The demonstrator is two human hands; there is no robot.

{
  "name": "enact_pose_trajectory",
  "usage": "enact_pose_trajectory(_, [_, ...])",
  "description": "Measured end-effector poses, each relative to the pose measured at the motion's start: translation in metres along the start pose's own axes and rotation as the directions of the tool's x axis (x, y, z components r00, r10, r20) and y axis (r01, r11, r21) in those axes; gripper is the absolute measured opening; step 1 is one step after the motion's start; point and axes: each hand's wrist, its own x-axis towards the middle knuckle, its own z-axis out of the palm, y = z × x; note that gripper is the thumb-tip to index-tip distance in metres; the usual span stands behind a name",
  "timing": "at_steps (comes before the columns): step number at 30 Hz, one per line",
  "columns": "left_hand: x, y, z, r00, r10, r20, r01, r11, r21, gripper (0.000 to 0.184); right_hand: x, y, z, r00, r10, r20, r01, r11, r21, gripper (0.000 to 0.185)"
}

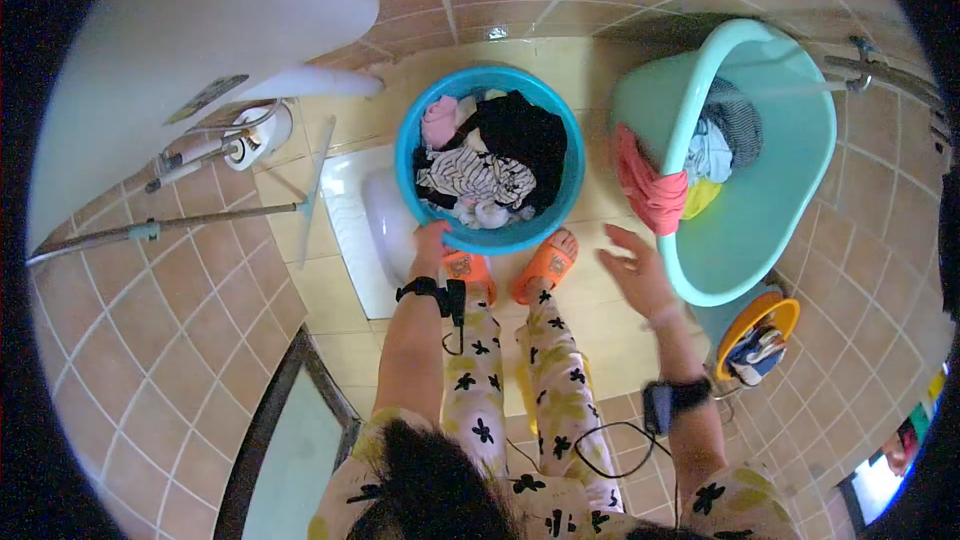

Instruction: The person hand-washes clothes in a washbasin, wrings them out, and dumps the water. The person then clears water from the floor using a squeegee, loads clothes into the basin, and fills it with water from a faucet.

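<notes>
A round blue basin (574,185) full of laundry stands on the floor in front of me. Inside lie a black garment (535,140), a black-and-white striped cloth (470,176), a pink cloth (440,122) and some pale pieces. My left hand (431,242) grips the basin's near-left rim, its fingertips partly hidden. In the air between that basin and a tall mint-green tub (765,255), my right hand (637,268) is open with fingers apart, holding nothing. Over the tub's edge hangs a coral-red cloth (648,182); blue, yellow and grey clothes lie inside it.
A white squat toilet (345,190) is set in the floor, partly under the basin. A squeegee pole (220,217) leans at left. At right sits an orange basin (793,316) holding small items. My feet wear orange slippers (545,262). Tiled walls surround me.
</notes>
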Motion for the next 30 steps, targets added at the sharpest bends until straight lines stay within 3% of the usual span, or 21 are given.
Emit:
enact_pose_trajectory(2, [-0.005, 0.003, 0.0, 1.0, -0.021, 0.014, 0.02, 0.997, 0.069, 0.01, 0.045, 0.045, 0.06, 0.988, 0.126, -0.093, -0.042, 0.784, 0.619, 0.056])
enact_pose_trajectory(3, [0.0, -0.003, -0.004, 0.999, -0.026, 0.024, 0.024, 0.996, 0.089, 0.01, 0.066, 0.039, 0.066, 0.911, 0.409, -0.054, -0.17, 0.492, 0.854, 0.052])
enact_pose_trajectory(5, [0.019, -0.012, -0.015, 0.989, 0.086, 0.118, -0.089, 0.996, 0.026, 0.013, 0.106, 0.038, 0.057, 0.772, 0.631, 0.071, -0.186, 0.118, 0.975, 0.049])
enact_pose_trajectory(7, [0.026, -0.009, -0.017, 0.992, 0.055, 0.113, -0.054, 0.998, -0.015, 0.013, 0.129, 0.058, 0.049, 0.822, 0.509, -0.255, 0.286, 0.017, 0.958, 0.042])
enact_pose_trajectory(8, [0.022, -0.005, -0.016, 0.995, 0.028, 0.099, -0.022, 0.998, -0.061, 0.014, 0.131, 0.066, 0.049, 0.815, 0.52, -0.256, 0.288, 0.021, 0.957, 0.042])
enact_pose_trajectory(10, [0.02, -0.001, -0.018, 0.995, 0.016, 0.1, -0.016, 1.0, -0.002, 0.015, 0.131, 0.072, 0.05, 0.88, 0.46, -0.116, 0.216, -0.17, 0.961, 0.033])
enact_pose_trajectory(11, [0.028, -0.003, -0.018, 0.997, 0.044, 0.065, -0.046, 0.999, 0.026, 0.015, 0.115, 0.049, 0.042, 0.919, 0.388, -0.069, 0.128, -0.129, 0.983, 0.031])
enact_pose_trajectory(16, [0.026, 0.005, -0.018, 0.998, 0.042, 0.045, -0.045, 0.997, 0.066, 0.015, 0.03, -0.021, -0.05, 0.953, 0.1, -0.285, 0.291, -0.047, 0.956, 0.038])
enact_pose_trajectory(17, [0.026, 0.006, -0.017, 0.998, 0.047, 0.047, -0.05, 0.997, 0.065, 0.015, 0.019, -0.03, -0.069, 0.96, -0.046, -0.277, 0.254, -0.28, 0.926, 0.041])
enact_pose_trajectory(19, [0.024, 0.008, -0.015, 0.998, 0.029, 0.056, -0.028, 0.999, -0.023, 0.016, 0.01, -0.029, -0.088, 0.903, -0.034, -0.429, 0.375, -0.425, 0.824, 0.048])
enact_pose_trajectory(20, [0.022, 0.008, -0.015, 0.998, 0.036, 0.051, -0.035, 0.999, -0.025, 0.016, 0.012, -0.029, -0.087, 0.823, 0.111, -0.557, 0.56, -0.324, 0.763, 0.051])
enact_pose_trajectory(21, [0.021, 0.006, -0.013, 0.999, 0.041, 0.006, -0.041, 0.999, -0.013, 0.016, 0.012, -0.027, -0.085, 0.861, 0.246, -0.446, 0.509, -0.37, 0.777, 0.052])
enact_pose_trajectory(22, [0.021, 0.006, -0.011, 0.998, 0.045, -0.038, -0.045, 0.999, 0.0, 0.016, 0.019, -0.006, -0.074, 0.856, 0.267, -0.443, 0.502, -0.227, 0.834, 0.047])
enact_pose_trajectory(23, [0.021, 0.006, -0.011, 0.998, 0.047, -0.043, -0.047, 0.999, 0.003, 0.016, 0.028, -0.004, -0.053, 0.889, 0.099, -0.447, 0.457, -0.192, 0.868, 0.039])
enact_pose_trajectory(24, [0.021, 0.006, -0.013, 0.999, 0.044, -0.006, -0.044, 0.999, 0.021, 0.016, 0.048, 0.016, -0.022, 0.89, 0.147, -0.432, 0.447, -0.099, 0.889, 0.035])
enact_pose_trajectory(25, [0.018, 0.005, -0.016, 0.999, 0.038, 0.029, -0.039, 0.998, 0.042, 0.017, 0.054, 0.014, 0.006, 0.942, 0.179, -0.283, 0.253, 0.17, 0.952, 0.033])
enact_pose_trajectory(26, [0.012, 0.005, -0.014, 0.999, 0.035, 0.021, -0.036, 0.998, 0.054, 0.017, 0.073, 0.009, 0.032, 0.93, 0.319, -0.182, 0.097, 0.264, 0.96, 0.038])
enact_pose_trajectory(27, [0.003, 0.008, -0.007, 0.999, 0.033, 0.022, -0.033, 0.999, 0.009, 0.017, 0.102, 0.041, 0.064, 0.901, 0.385, -0.201, -0.002, 0.465, 0.885, 0.056])
enact_pose_trajectory(28, [0.002, 0.01, -0.005, 0.999, 0.034, 0.021, -0.033, 0.999, -0.037, 0.017, 0.141, 0.081, 0.093, 0.796, 0.456, -0.397, -0.197, 0.817, 0.542, 0.081])
enact_pose_trajectory(29, [0.026, -0.001, -0.013, 0.999, -0.036, 0.032, 0.037, 0.999, -0.036, 0.017, 0.171, 0.11, 0.117, 0.713, 0.4, -0.576, -0.403, 0.906, 0.131, 0.099])
enact_pose_trajectory(30, [0.025, 0.0, -0.017, 1.0, -0.024, 0.008, 0.024, 1.0, -0.015, 0.017, 0.19, 0.125, 0.123, 0.713, 0.394, -0.58, -0.475, 0.88, 0.013, 0.101])
